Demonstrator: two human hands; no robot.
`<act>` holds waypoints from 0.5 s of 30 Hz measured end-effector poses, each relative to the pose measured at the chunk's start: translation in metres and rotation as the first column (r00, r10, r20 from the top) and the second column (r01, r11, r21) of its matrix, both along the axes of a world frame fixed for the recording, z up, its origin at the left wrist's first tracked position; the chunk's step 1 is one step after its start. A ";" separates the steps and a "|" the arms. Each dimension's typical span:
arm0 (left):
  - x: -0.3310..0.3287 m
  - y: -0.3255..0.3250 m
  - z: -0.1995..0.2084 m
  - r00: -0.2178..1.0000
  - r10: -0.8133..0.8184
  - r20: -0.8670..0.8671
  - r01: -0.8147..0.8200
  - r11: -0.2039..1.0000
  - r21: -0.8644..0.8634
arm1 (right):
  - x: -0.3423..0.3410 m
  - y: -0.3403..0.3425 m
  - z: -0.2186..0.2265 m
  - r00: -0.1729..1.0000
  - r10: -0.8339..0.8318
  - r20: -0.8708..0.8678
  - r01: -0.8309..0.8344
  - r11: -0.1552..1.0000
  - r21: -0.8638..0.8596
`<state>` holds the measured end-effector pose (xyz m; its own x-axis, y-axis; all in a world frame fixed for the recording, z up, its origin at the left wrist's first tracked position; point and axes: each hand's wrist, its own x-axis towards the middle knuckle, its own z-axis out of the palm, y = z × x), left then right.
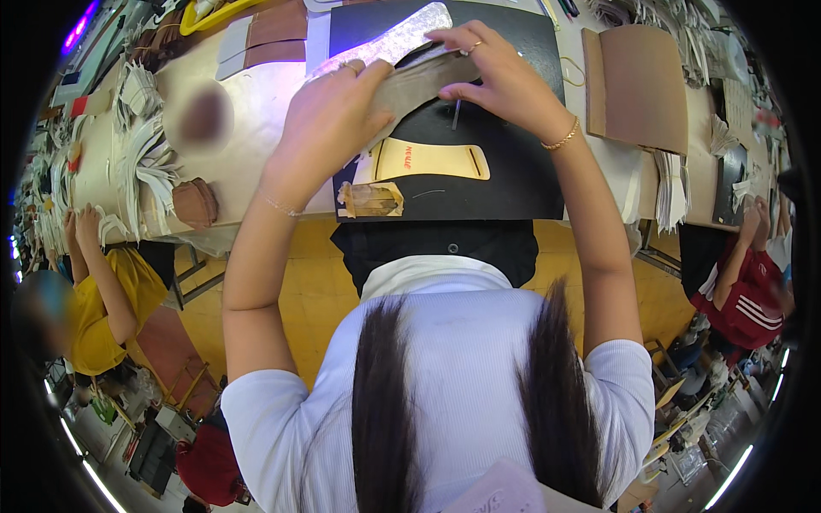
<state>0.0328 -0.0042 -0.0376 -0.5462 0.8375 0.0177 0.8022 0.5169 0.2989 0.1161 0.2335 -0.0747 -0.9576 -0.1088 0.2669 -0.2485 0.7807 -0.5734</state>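
Both hands are over a black board (522,184) on the table. A curved grey-brown flat piece of material (415,88) stretches between them. My left hand (338,111) grips its left end, with the thumb on the near side and fingers over the far edge. My right hand (500,77) pinches the other end between thumb and fingers. Just beyond lies a shiny whitish, waisted flat piece (410,32), partly hidden by my left fingers. Nearer me on the board is a cream-yellow template (436,160) with a slot and red marks, beside a brown taped patch (372,199).
Brown panels (278,34) lie at the far left, with bundles of pale strips (141,162) and a brown stack (195,203) nearer. A large brown folder-like board (641,85) is on the right. Co-workers in yellow (115,299) and red (748,291) sit at either side.
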 end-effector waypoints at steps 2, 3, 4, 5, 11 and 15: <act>0.008 -0.003 0.001 1.000 -0.004 0.019 0.005 0.999 -0.034 | -0.002 -0.002 -0.003 0.999 0.042 0.020 -0.044 0.993 0.107; 0.013 -0.003 0.000 1.000 0.003 0.019 -0.002 0.998 -0.060 | -0.003 -0.003 -0.004 0.998 0.056 0.021 -0.058 0.992 0.115; 0.017 -0.005 0.001 1.000 0.012 0.019 -0.010 0.996 -0.086 | -0.003 -0.004 -0.004 0.997 0.070 0.023 -0.072 0.990 0.124; 0.020 -0.006 0.004 1.000 0.018 0.015 -0.017 0.998 -0.062 | -0.002 -0.007 -0.002 0.996 0.080 0.033 -0.084 0.988 0.130; 0.019 -0.013 0.020 0.997 0.070 0.010 -0.071 0.990 0.121 | 0.016 -0.007 0.010 0.984 -0.008 -0.177 0.037 0.986 0.161; 0.020 -0.023 -0.017 0.993 0.095 0.076 -0.109 0.970 0.218 | 0.021 -0.004 -0.015 0.997 -0.035 -0.073 0.042 0.994 0.104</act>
<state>0.0532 -0.0276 -0.0548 -0.6344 0.7567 0.1582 0.7243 0.5102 0.4639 0.1372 0.2298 -0.0900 -0.9408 -0.1032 0.3229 -0.2541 0.8453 -0.4700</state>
